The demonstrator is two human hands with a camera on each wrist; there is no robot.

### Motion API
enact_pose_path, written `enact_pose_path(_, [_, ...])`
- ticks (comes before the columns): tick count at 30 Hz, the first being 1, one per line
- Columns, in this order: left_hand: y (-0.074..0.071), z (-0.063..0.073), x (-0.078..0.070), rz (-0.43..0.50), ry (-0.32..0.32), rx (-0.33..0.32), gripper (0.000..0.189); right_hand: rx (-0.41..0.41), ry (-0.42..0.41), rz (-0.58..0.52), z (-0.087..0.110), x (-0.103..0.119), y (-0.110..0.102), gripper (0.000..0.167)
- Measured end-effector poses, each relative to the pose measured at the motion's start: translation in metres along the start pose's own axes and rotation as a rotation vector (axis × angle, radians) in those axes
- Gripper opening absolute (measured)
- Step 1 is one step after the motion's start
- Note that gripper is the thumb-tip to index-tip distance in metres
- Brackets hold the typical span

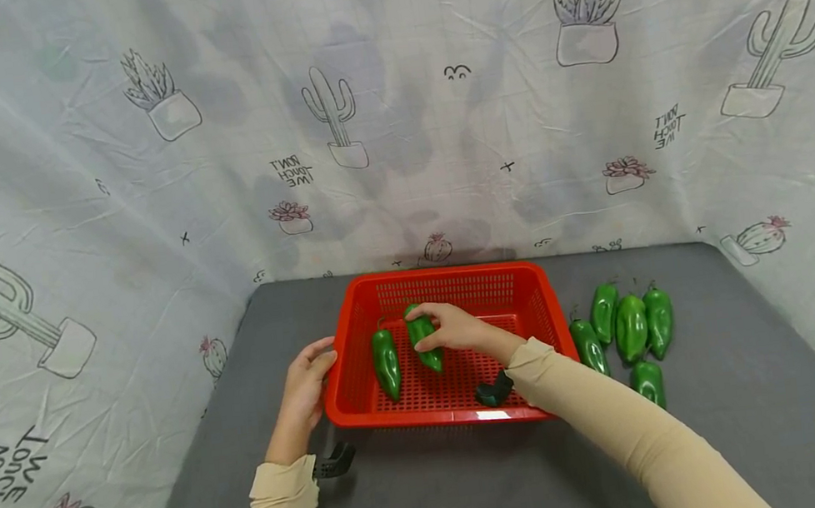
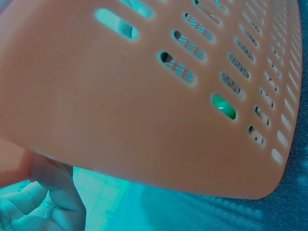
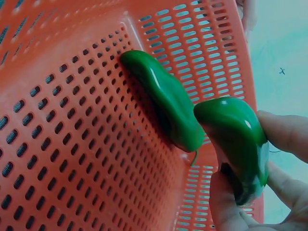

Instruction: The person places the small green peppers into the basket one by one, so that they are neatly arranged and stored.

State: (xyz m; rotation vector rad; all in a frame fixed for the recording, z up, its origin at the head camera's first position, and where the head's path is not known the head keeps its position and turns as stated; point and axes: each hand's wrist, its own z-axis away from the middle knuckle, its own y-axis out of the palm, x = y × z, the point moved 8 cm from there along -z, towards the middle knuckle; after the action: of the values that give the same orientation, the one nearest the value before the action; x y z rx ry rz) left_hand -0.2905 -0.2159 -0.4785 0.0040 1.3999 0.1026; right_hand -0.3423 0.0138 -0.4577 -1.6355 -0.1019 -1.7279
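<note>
A red plastic basket [image 1: 426, 416] with slotted walls sits on the grey table. Inside it, toward the left, one green pepper [image 1: 387, 365] lies on the bottom. My right hand [image 1: 454, 328] pinches a second green pepper [image 3: 233, 139] between thumb and fingers, over the basket beside the first one. In the right wrist view the held pepper is tilted, and the lying pepper [image 3: 161, 96] rests near the corner. My left hand [image 1: 307, 383] grips the basket's left rim; in the left wrist view its curled fingers [image 2: 62, 192] are at the rim, partly hidden by it.
Several green peppers [image 1: 631, 327] lie on the table right of the basket, one partly behind my right sleeve [image 1: 607, 416]. A patterned cloth [image 1: 407, 120] hangs behind and at both sides of the grey table [image 1: 434, 486]. Black camera mounts [image 1: 335, 461] sit at my wrists.
</note>
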Motion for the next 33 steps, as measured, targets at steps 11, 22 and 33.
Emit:
enact_pose_path(11, [0.0,0.0,0.002,0.022,-0.005,0.0,0.038,0.07,-0.016,0.114,-0.01,-0.006,0.011,0.053])
enact_pose_path(22, [0.001,0.0,0.001,0.031,-0.004,-0.009,0.037,0.088,-0.018,0.152,-0.015,-0.012,0.016,0.055])
enact_pose_path(33, [0.001,0.001,0.0,0.027,-0.005,-0.01,0.038,0.099,-0.013,0.205,-0.019,-0.017,0.021,0.054])
